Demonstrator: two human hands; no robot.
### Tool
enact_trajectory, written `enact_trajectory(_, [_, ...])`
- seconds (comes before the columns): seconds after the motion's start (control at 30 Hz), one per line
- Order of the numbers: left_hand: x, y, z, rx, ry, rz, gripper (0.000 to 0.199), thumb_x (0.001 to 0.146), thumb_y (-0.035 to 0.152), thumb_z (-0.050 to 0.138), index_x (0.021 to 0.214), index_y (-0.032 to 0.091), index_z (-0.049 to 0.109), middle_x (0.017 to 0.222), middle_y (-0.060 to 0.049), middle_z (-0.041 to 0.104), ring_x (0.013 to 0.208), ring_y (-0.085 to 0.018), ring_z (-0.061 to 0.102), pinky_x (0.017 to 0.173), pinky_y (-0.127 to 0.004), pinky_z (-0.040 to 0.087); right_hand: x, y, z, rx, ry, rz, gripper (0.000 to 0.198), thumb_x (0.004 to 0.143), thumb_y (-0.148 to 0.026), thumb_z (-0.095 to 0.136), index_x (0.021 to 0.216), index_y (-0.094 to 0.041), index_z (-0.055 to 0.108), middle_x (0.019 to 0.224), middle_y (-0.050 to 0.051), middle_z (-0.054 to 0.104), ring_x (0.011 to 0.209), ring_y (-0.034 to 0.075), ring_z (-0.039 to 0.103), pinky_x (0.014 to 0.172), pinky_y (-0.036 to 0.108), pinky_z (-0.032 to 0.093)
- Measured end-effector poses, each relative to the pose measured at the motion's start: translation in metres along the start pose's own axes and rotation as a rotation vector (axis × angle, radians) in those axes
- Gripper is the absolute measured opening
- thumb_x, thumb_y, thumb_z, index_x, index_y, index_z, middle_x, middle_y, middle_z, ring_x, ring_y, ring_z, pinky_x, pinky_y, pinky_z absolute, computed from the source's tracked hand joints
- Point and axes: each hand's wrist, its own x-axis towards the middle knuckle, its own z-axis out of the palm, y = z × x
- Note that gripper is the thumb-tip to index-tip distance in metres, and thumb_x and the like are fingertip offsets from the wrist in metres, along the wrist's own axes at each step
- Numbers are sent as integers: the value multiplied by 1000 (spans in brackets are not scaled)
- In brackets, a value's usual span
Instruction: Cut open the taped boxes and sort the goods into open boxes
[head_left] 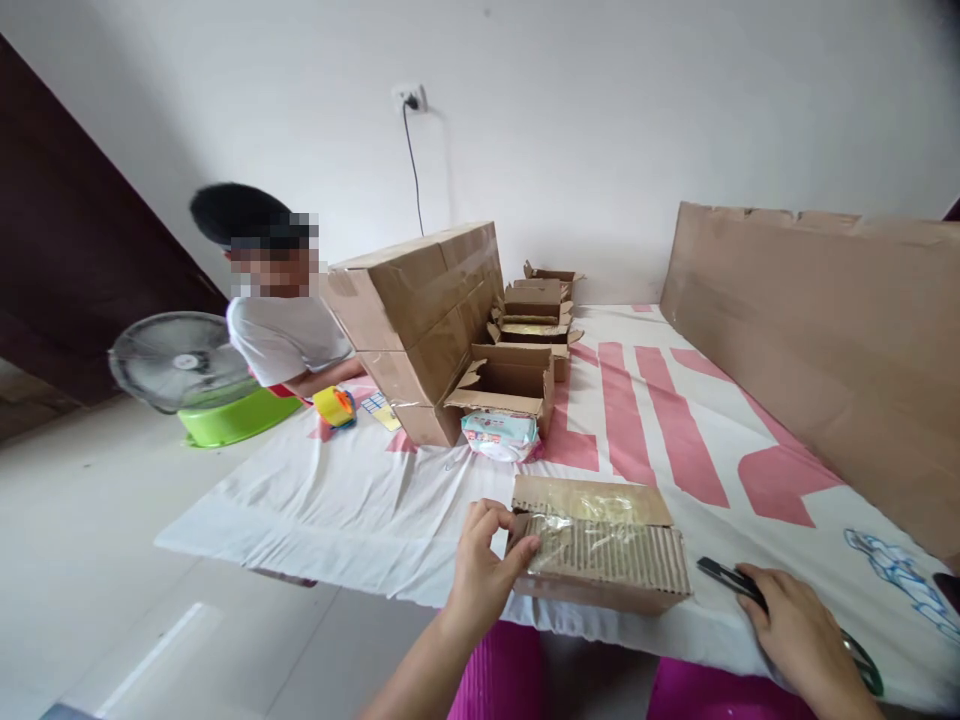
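Note:
A small cardboard box lies near the table's front edge, with clear tape over its top and a torn, ridged strip of cardboard showing. My left hand grips its left end, thumb on top and fingers at the back corner. To the right of the box, my right hand is closed around a dark utility knife resting low over the cloth, its tip pointing toward the box. Beside my right wrist is a partly hidden roll of tape.
Stacked cardboard boxes stand left of several open boxes. A wipes pack sits in front. A large cardboard sheet rises on the right. Across the table, a person is near a yellow tape roll and a fan.

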Motion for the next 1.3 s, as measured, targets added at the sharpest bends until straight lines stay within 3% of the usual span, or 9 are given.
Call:
enact_trajectory(0.1, [-1, 3, 0, -105, -36, 26, 29, 86, 38, 66, 68, 21, 51, 77, -2, 57, 80, -20, 56, 74, -31, 46, 4, -10, -3, 92, 51, 26, 36, 82, -40, 43, 101, -19, 67, 94, 14, 70, 90, 33, 67, 82, 46, 53])
enact_trajectory(0.23, [-5, 2, 0, -152, -57, 6, 23, 90, 32, 59, 72, 21, 51, 86, -4, 57, 88, -20, 58, 78, -31, 48, 9, -39, -19, 240, 232, 105, 45, 88, -54, 41, 109, -18, 60, 102, 14, 65, 97, 31, 66, 83, 44, 53])
enact_trajectory(0.33, [-8, 2, 1, -104, -45, 80, 19, 92, 26, 56, 75, 22, 50, 89, -5, 58, 90, -20, 57, 79, -32, 47, 15, -61, -41, 329, 341, 132, 55, 86, -66, 46, 110, -18, 60, 98, 11, 66, 91, 30, 67, 82, 43, 53])
enact_trajectory(0.43, [-10, 3, 2, -66, -52, 167, 16, 93, 19, 53, 78, 22, 48, 93, -5, 61, 96, -20, 55, 83, -32, 47, 25, -81, -72, 363, 410, 129, 54, 84, -66, 54, 113, -21, 60, 99, 8, 70, 84, 26, 69, 75, 37, 54])
enact_trajectory(0.5, [-11, 3, 5, -64, -53, 193, 15, 93, 17, 52, 81, 23, 47, 96, -6, 61, 99, -20, 54, 84, -32, 47, 34, -96, -97, 354, 455, -11, 46, 88, -59, 57, 116, -22, 60, 100, 6, 72, 83, 23, 71, 74, 33, 54])
enact_trajectory(0.63, [-14, 1, 13, -74, -36, 196, 11, 94, 17, 50, 85, 23, 46, 100, -7, 60, 102, -20, 54, 86, -35, 47, 57, -140, -145, 236, 432, -547, 27, 94, -32, 58, 119, -22, 60, 105, 6, 73, 88, 20, 70, 81, 30, 53])
enact_trajectory(0.77, [-14, -2, 17, -95, -10, 194, 15, 94, 18, 50, 82, 23, 44, 97, -7, 60, 100, -21, 54, 84, -36, 48, 74, -193, -167, 68, 398, -837, 27, 93, -11, 49, 114, -21, 64, 99, 6, 72, 84, 19, 67, 76, 32, 51])
enact_trajectory(0.93, [-15, -1, 16, -118, -6, 191, 15, 93, 15, 51, 82, 23, 45, 98, -6, 61, 102, -21, 53, 86, -35, 47, 84, -232, -160, -91, 397, -988, 33, 88, -2, 44, 108, -16, 66, 84, 6, 68, 71, 18, 60, 67, 33, 43])
enact_trajectory(1.3, [-16, -1, 15, -62, 17, 241, 13, 92, 14, 53, 83, 22, 48, 104, -7, 59, 106, -22, 51, 91, -39, 46, 86, -249, -152, -180, 383, -1085, 27, 88, -5, 47, 108, -14, 63, 82, 6, 65, 70, 20, 58, 65, 35, 38])
